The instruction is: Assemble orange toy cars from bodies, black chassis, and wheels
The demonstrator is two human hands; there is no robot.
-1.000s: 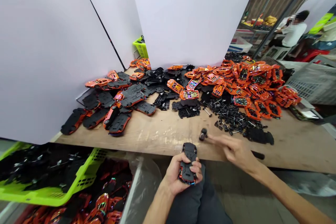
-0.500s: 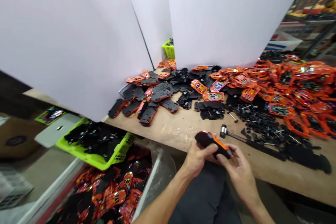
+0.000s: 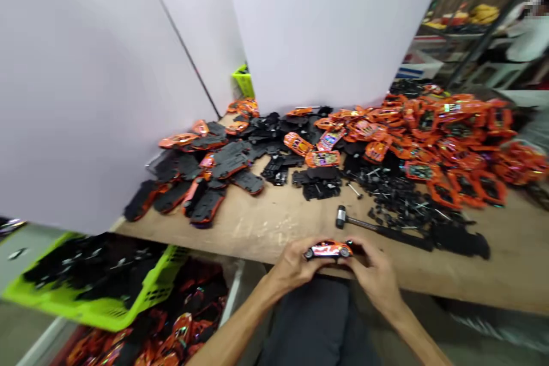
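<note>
An orange toy car (image 3: 328, 249) is upright, side-on to me, with its wheels showing, just off the table's front edge. My left hand (image 3: 295, 263) grips one end of it. On the other end, my right hand (image 3: 369, 263) closes with thumb and fingers. Beyond the hands lies a hammer (image 3: 381, 230) with a black and silver head. Black chassis pieces (image 3: 317, 182) rest behind it, and small black wheels with metal axles (image 3: 403, 194) are heaped to the right.
Orange car bodies (image 3: 450, 148) pile up at the table's (image 3: 266, 220) right. Cars with black undersides up (image 3: 208, 206) lie at the left. A lime-green basket (image 3: 158, 280) of black parts sits above a bin of orange cars (image 3: 180, 331). White panels (image 3: 317, 28) stand behind. A person (image 3: 532, 34) is far right.
The toy car has turned from showing its black underside to standing upright, side-on. Both hands have shifted with it, now one at each end. My view has swung to the right.
</note>
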